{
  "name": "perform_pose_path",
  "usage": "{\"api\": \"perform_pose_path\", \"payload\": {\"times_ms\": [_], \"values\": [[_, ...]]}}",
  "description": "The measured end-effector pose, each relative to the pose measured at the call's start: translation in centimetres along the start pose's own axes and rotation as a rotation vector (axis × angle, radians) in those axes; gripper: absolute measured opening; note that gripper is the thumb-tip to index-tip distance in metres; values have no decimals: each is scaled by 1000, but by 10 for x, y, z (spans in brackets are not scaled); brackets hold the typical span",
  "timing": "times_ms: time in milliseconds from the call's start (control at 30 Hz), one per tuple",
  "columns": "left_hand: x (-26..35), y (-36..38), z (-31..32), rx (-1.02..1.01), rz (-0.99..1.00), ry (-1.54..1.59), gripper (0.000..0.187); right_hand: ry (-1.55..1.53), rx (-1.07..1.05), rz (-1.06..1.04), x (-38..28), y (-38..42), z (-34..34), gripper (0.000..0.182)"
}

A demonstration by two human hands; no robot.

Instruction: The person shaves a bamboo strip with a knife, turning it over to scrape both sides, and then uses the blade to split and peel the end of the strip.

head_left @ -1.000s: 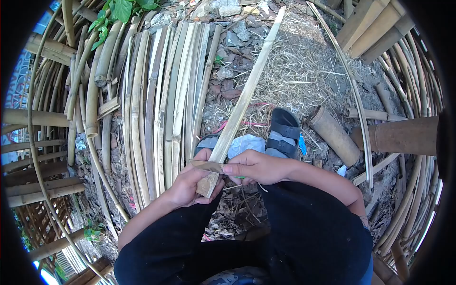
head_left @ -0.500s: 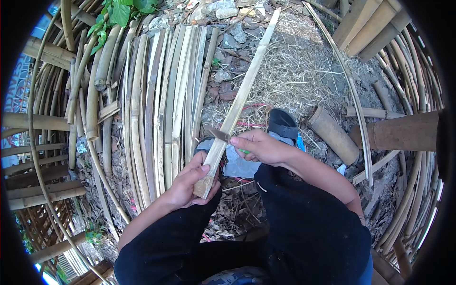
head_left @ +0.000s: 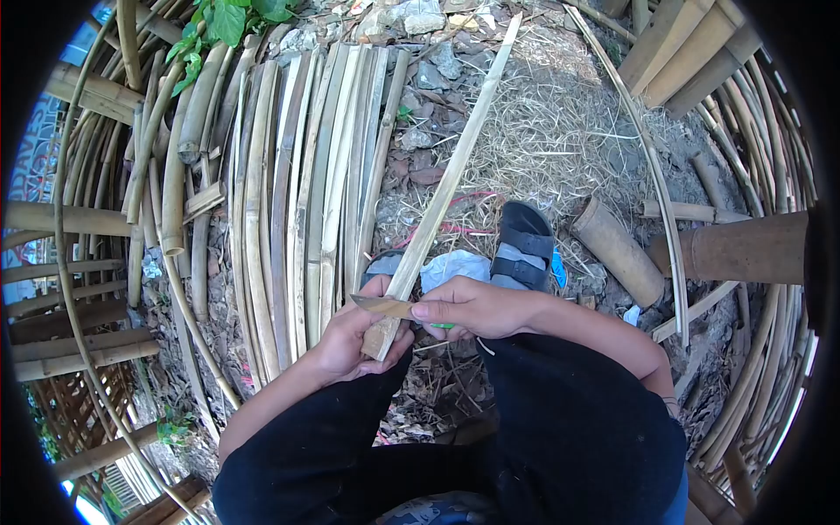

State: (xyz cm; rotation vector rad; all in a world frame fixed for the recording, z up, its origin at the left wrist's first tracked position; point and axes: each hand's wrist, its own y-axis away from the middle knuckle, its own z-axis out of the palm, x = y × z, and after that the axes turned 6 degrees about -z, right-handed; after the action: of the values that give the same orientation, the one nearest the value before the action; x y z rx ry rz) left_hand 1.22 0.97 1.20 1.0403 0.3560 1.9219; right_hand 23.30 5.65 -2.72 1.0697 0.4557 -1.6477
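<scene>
My left hand (head_left: 345, 337) is closed around the near end of a long split bamboo strip (head_left: 449, 179), which slants away from me toward the top of the view. In my right hand (head_left: 472, 308) is a knife (head_left: 381, 305), gripped near the blade, with a bit of green showing under the fingers. The blade lies across the strip just above its near end, close to my left thumb. Most of the knife's handle is hidden by my fingers.
A row of split bamboo strips (head_left: 302, 192) lies to the left. On the right are a short bamboo piece (head_left: 618, 254), a thin strip (head_left: 643, 144) and a thick bamboo pole (head_left: 735, 248). Dry straw (head_left: 560, 122) covers the ground ahead, near my sandal (head_left: 525, 236).
My right hand has drawn the knife down along the strip toward me, from above my left hand to beside its thumb. The left hand keeps its hold, almost in place.
</scene>
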Motion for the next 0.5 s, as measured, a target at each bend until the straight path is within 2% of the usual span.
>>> {"api": "perform_pose_path", "payload": {"times_ms": [100, 200, 333, 400, 500], "values": [[-1, 2, 2, -11, 6, 39, 23, 10, 0, -16, 4, 1, -4, 44], [0, 3, 4, -15, 32, 54, 25, -35, 154, -18, 8, 2, -16, 42], [-1, 4, 3, -18, 38, 52, 24, 28, 156, -26, 13, 0, -24, 42], [-4, 4, 2, -22, 47, 16, 28, 3, 438, -59, 3, 4, -40, 44], [-10, 3, -3, -18, 69, -47, 34, 33, 522, 9, -6, 15, -79, 45]]}}
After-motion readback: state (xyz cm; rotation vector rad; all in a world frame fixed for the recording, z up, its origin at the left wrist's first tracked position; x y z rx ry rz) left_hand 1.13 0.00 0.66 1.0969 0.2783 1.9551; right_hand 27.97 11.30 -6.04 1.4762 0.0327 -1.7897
